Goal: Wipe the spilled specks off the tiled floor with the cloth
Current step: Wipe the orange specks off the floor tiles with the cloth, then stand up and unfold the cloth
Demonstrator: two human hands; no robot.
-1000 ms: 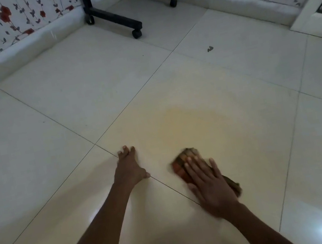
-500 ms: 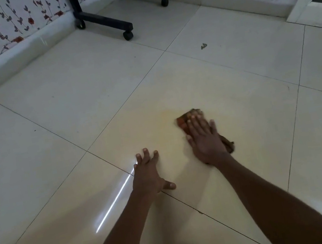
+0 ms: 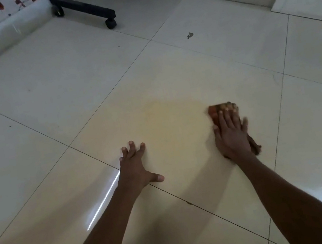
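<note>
Cloth (image 3: 218, 108) lies flat on the tiled floor (image 3: 63, 85) under my right hand (image 3: 232, 135), poking out past its straight fingers (image 3: 223, 119). My left hand (image 3: 135, 169) rests splayed beside the yellowish smear (image 3: 168, 118).

The right hand (image 3: 231, 135), flat on the crumpled reddish-brown cloth (image 3: 218, 109), has carried it across the glossy cream tiled floor (image 3: 63, 85): a second ago it lay close in beside the grout line, half a second ago it was further out over the yellowish smear (image 3: 167, 116), and now it sits at the smear's right edge. The left hand (image 3: 135, 167) has spread its fingers (image 3: 131, 146) wider, with the thumb now stretched out sideways.
</note>
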